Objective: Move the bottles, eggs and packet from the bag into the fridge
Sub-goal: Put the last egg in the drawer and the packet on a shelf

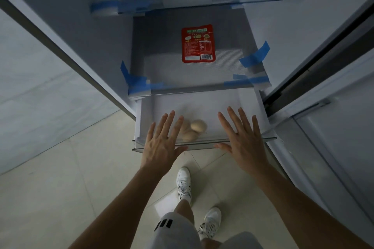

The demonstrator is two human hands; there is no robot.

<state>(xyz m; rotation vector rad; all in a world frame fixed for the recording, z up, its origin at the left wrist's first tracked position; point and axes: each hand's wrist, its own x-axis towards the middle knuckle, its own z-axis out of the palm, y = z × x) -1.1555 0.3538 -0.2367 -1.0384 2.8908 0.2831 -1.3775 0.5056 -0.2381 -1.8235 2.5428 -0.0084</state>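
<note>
Inside the clear drawer [202, 145] the eggs [195, 130] are pale tan. Behind the drawer, a red packet [198, 43] bears a green top band and white barcode patch; blue tape [254, 57] marks the shelf [162, 70] corners. Below the drawer, white shoes [183, 182] have black stripes.

Dim, bluish light; wide-angle bending at edges; slight softness throughout.

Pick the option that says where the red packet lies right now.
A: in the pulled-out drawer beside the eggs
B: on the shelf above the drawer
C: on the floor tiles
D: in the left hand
B: the red packet lies flat on the shelf above the clear drawer, which holds only the eggs; the left hand and the right hand are flat and hold nothing.
</note>
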